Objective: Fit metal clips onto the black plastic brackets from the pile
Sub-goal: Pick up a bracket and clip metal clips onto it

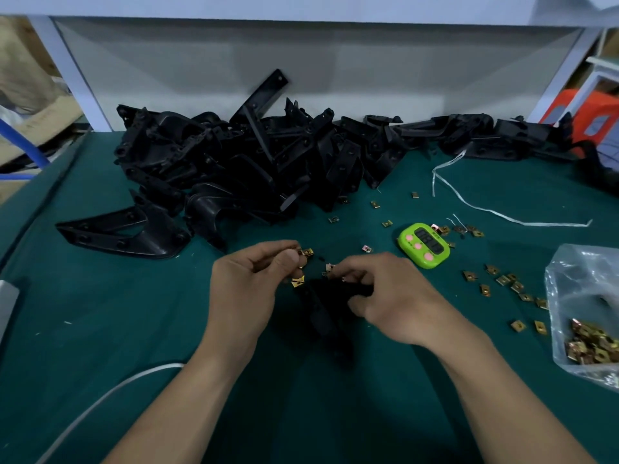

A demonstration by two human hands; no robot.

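Green-covered bench [100, 313], two hands meeting over one black bracket [321, 306] at near centre.
The left hand [251, 279] is pinching gold metal clips [298, 281] in curled fingers; the right hand [392, 296] is gripping the bracket just beside it. The bracket pile [234, 155] is lying far behind, with loose clips [502, 281], a clip bag [582, 296] and a green timer [423, 246] sitting right.

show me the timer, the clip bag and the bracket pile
timer [427, 242], head view, on its dark display
clip bag [576, 286], head view, on its clear upper wall
bracket pile [234, 159], head view, on a bracket near the heap's middle
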